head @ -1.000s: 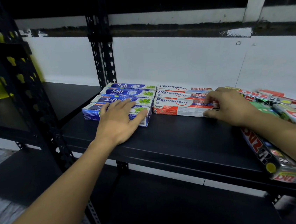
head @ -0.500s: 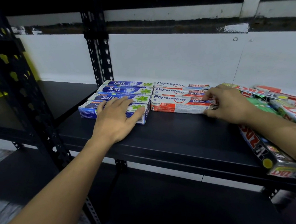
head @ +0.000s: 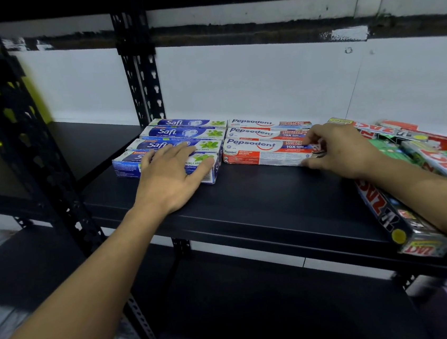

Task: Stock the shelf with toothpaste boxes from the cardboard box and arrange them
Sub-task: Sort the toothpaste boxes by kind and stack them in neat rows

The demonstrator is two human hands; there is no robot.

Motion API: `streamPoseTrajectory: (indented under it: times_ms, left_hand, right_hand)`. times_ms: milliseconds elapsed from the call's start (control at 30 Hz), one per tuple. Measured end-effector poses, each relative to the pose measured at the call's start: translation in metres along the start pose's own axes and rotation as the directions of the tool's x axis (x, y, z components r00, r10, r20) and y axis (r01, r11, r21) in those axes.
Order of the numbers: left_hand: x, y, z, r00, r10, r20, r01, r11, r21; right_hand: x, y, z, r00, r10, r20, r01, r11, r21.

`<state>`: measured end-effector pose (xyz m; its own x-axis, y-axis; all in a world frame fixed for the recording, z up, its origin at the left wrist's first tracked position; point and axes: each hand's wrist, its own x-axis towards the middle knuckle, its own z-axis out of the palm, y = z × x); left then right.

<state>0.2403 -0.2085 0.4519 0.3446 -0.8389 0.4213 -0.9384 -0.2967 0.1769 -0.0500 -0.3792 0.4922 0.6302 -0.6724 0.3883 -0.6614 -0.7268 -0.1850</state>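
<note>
Hands on the stock, both of them, well apart. Left hand [head: 170, 175] lies flat on top of the front Safi box [head: 125, 167], fingers straight and spread, thumb out by the box's right end. Right hand [head: 336, 149] has its fingers curled over the right end of the front Pepsodent box [head: 259, 154], thumb low at its front face. That reads to me as a pinch on that end.

Both brands sit toward the back edge of the shelf [head: 275, 199], left of its middle. The Safi row [head: 185, 130] is by the rear post [head: 140, 81], and the Pepsodent row [head: 262, 129] is just beside it on the right, long sides facing the front edge. The cardboard box I can't make out from here.

Now, the worries. That front Safi box looks a touch left of the ones behind it, though the wide lens may be doing that. A shove from a flat palm on top could skew it rather than square it, or ride it up onto its neighbour. On the Pepsodent side, a push from one end only could swing the box out of line, or drive it into the Safi row and knock that crooked.

Bigger risk, I'd say, is the right forearm. It passes over the Zact heap [head: 441, 157], loose boxes lying every which way at the shelf's right end. One long Zact box [head: 406, 235] runs out to the front edge, its end maybe hanging over. If the arm drags carelessly across the heap, that one could tip off the shelf.
</note>
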Motion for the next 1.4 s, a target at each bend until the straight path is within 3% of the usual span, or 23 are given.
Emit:
streamPoseTrajectory:
  times_ms: [767, 1033, 1267, 1400]
  left_hand:
    - [0.002, -0.001, 0.001, 1.000, 0.009, -0.018, -0.009, 1.000, 0.006]
    - [0.000, 0.003, -0.002, 0.999, 0.042, -0.030, -0.042, 0.999, 0.024]
    - [-0.008, 0.011, -0.009, 0.966, 0.196, -0.169, -0.187, 0.980, 0.066]
    - [-0.018, 0.052, -0.013, 0.923, 0.279, -0.264, -0.288, 0.958, 0.005]
  right_hand:
    - [-0.003, -0.002, -0.016, 0.993, -0.055, 0.107, 0.062, 0.996, -0.059]
    - [-0.047, 0.011, -0.049, 0.999, -0.032, 0.034, 0.035, 0.997, -0.069]
    - [-0.103, 0.034, -0.085, 0.999, 0.044, 0.015, -0.041, 0.992, -0.122]
    - [-0.138, 0.059, -0.104, 0.991, 0.129, -0.042, -0.133, 0.984, -0.122]
